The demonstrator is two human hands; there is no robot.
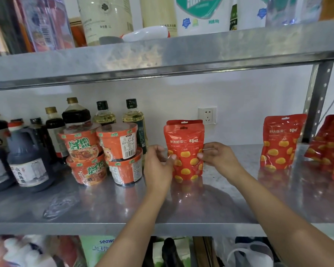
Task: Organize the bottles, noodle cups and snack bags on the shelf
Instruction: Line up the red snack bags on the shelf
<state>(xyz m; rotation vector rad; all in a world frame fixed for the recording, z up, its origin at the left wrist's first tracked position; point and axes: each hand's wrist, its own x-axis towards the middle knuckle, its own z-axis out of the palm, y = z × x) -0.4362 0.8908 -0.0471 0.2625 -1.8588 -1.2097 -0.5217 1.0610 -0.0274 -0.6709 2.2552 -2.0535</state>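
A red snack bag (184,143) with yellow chestnuts printed on it stands upright mid-shelf, with a second identical bag right behind it. My left hand (157,163) pinches its left edge and my right hand (217,156) pinches its right edge. Another red snack bag (280,142) stands alone further right, and several more lean in a pile (330,145) at the far right. Orange noodle cups (104,151) are stacked two high on the left. Dark sauce and oil bottles (77,114) stand behind and left of the cups.
The steel shelf (181,207) has bare surface in front of and between the bags. A steel upright post (316,101) stands at the right rear. A wall socket (207,115) sits behind the held bag. The upper shelf holds large bottles and refill pouches; the lower shelf holds packaged goods.
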